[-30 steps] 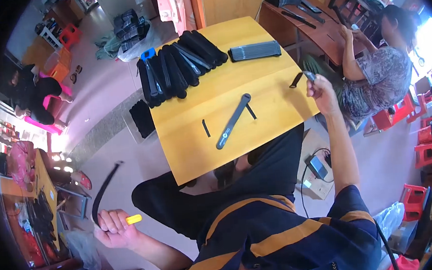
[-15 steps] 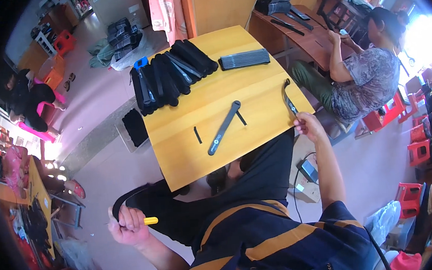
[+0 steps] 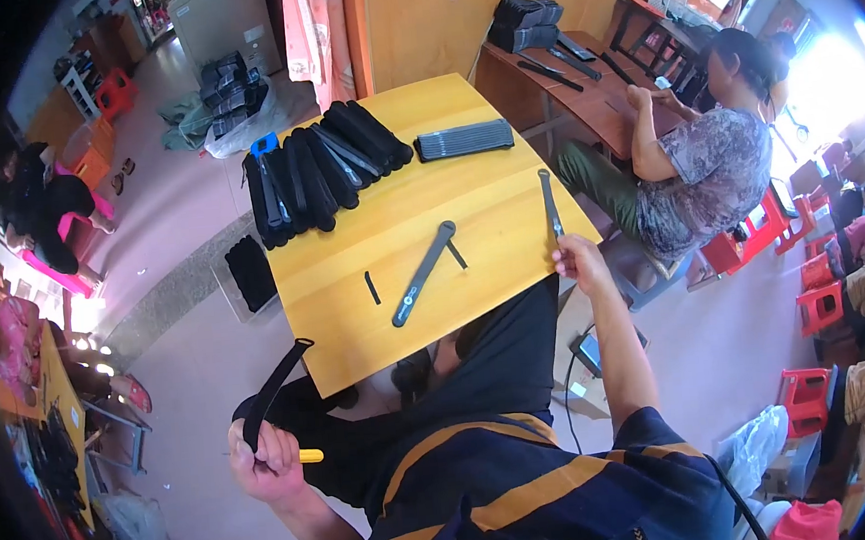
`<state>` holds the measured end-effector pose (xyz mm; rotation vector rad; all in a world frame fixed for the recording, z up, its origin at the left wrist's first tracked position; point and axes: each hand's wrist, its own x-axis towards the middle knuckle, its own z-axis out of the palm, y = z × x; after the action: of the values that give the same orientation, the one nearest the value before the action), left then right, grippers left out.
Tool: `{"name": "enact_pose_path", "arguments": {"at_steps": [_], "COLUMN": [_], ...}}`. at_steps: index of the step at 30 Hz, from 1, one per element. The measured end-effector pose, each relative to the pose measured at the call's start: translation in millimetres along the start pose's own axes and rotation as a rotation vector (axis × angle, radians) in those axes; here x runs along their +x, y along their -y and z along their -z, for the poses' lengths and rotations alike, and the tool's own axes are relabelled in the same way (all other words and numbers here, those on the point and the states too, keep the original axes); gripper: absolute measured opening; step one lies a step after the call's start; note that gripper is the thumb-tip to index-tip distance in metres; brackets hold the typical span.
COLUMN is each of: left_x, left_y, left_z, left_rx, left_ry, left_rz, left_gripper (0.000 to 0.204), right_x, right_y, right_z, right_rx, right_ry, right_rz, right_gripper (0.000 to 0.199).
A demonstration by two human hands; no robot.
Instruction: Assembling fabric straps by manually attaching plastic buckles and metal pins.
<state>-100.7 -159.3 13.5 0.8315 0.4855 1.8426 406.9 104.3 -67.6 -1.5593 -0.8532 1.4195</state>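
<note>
- Black strap (image 3: 273,394): pinched in left hand (image 3: 270,460), running up and right from those fingers; its looped end is near the table (image 3: 333,349).
- Left fingers curled tight, also around a yellow handle (image 3: 311,456) poking out right of them. Tool's working end: can't tell.
- Right hand (image 3: 577,258): fingers narrow, gripping the near end of a dark strap (image 3: 549,202) that points away from them over the table's right side.
- Risk: strap could slip or twist in the left fingers, since one fist shares it with the handle.
- Risk: looped end might snag on the table edge, as it hangs free beyond the fingers.
- Risk: a sweep left from the right fingers could knock the loose strap (image 3: 423,276) or the short black pieces (image 3: 373,287) beside it.
- Versus a second ago: left strap bowed upward well left of the table; now straighter, loop up by the edge.
- Right fingers were farther up the table's right side; now nearer its close corner, strap laid out ahead of them.
- Loose strap and short pieces: same arrangement; whole view shifted.
</note>
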Motion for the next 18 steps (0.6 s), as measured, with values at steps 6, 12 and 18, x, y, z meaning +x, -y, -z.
{"name": "enact_pose_path", "arguments": {"at_steps": [6,12,18], "left_x": [0.7,8.6,16.4], "left_y": [2.7,15.8,20.2], "left_z": [-0.9,-16.6,-23.6], "left_rx": [-0.003,-0.071,-0.042], "left_ry": [-0.011,0.013,0.088], "left_rz": [0.038,0.079,0.119], "left_gripper": [0.022,0.023,0.027], "right_x": [1.2,3.9,2.3], "right_y": [-2.3,-7.2,-18.1], "right_z": [6.5,18.5,24.8], "right_rx": [-0.154,-0.318,-0.275], "right_ry": [-0.101,-0.109,-0.117], "right_rz": [0.038,0.041,0.036], "right_gripper": [0.022,0.029,0.029]}}
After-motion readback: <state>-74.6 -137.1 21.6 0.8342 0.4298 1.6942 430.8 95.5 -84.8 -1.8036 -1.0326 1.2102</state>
